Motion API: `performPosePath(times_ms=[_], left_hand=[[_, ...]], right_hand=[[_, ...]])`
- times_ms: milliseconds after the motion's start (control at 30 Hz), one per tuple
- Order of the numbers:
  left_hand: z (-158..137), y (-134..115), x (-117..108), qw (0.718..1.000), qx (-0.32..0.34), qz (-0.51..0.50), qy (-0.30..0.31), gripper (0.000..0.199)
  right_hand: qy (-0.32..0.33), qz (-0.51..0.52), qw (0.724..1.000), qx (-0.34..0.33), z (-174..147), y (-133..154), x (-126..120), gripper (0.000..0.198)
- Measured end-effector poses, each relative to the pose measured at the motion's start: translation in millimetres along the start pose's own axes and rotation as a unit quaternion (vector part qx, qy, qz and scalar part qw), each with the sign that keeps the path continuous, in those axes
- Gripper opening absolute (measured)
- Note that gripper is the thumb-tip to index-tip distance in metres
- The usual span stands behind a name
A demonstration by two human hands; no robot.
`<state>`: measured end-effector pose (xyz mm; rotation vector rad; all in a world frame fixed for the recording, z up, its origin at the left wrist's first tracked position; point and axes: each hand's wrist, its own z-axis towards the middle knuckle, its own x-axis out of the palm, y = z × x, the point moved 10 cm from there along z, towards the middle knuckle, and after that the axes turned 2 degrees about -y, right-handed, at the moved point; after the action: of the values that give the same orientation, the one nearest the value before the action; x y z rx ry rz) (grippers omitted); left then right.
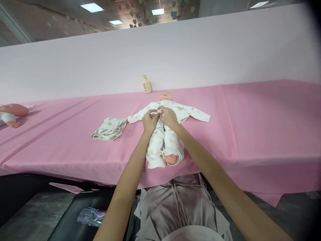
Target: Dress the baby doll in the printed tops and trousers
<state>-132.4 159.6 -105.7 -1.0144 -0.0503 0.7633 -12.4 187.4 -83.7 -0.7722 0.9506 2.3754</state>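
Note:
A baby doll (165,96) lies on its back, its head toward the wall. It is dressed in a white patterned baby outfit (174,142), with the sleeves spread out to both sides. One bare foot (171,159) shows at a leg opening. My left hand (149,120) and my right hand (169,117) meet over the doll's middle. Fingers of both are pinched closed on the front of the outfit, fingertips nearly touching. The exact bit of cloth between them is too small to make out. To the left lies a folded white patterned garment (110,128).
A pink cloth (263,127) covers the long table. Against the white partition (160,57) stands a cream pump bottle (146,84). Part of another doll (13,109) lies at the far left. A clear plastic bottle (90,216) rests on a black chair (72,219) below the table edge.

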Motion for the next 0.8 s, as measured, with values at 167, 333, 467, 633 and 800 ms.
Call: performPosePath(times_ms=[167,333,467,633,800], left_hand=[[3,8,2,1.000,-0.020,-0.006,-0.003,0.032],[4,14,3,0.998,-0.033,-0.054,-0.005,0.034],[3,20,5,0.990,-0.084,-0.112,-0.001,0.039],[-2,29,7,0.969,-0.176,-0.171,-0.005,0.048],[-5,32,6,0.956,-0.218,-0.194,-0.015,0.046]], right_hand=[[-0.006,0.064,0.998,0.027,2,-8,0,0.032],[-0.015,0.138,0.989,0.052,3,-15,-2,0.029],[-0.007,0.174,0.983,0.059,4,-18,1,0.025],[-0.006,0.161,0.986,0.048,6,-18,5,0.022],[-0.012,0.134,0.990,0.038,7,-15,7,0.022]])
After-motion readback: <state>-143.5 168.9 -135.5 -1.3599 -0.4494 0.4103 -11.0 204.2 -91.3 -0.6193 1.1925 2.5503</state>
